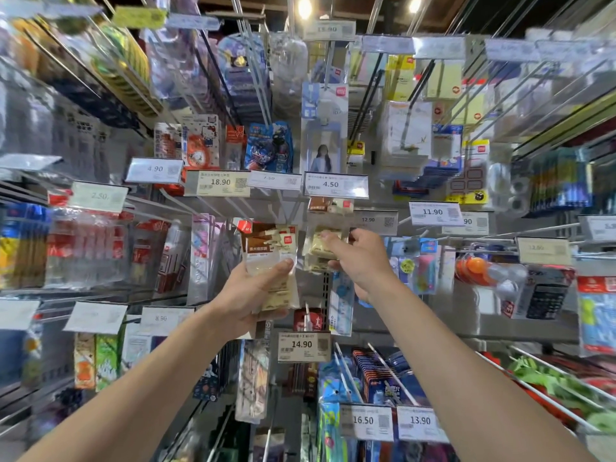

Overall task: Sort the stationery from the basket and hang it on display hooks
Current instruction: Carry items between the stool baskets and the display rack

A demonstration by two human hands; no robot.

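The left hand (248, 295) grips a stack of packets (271, 261). Just beside it, the right hand (360, 261) pinches one packet (321, 248) below a price tag (336, 185).

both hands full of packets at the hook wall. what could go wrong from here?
1. The left hand pinches a fanned stack of packets by its lower half; one could slip out.
2. The right hand lifts a packet among crowded hooks below the 4.50 tag; it may land on the wrong hook.
3. The hang hole is blurred, so alignment cannot be checked.
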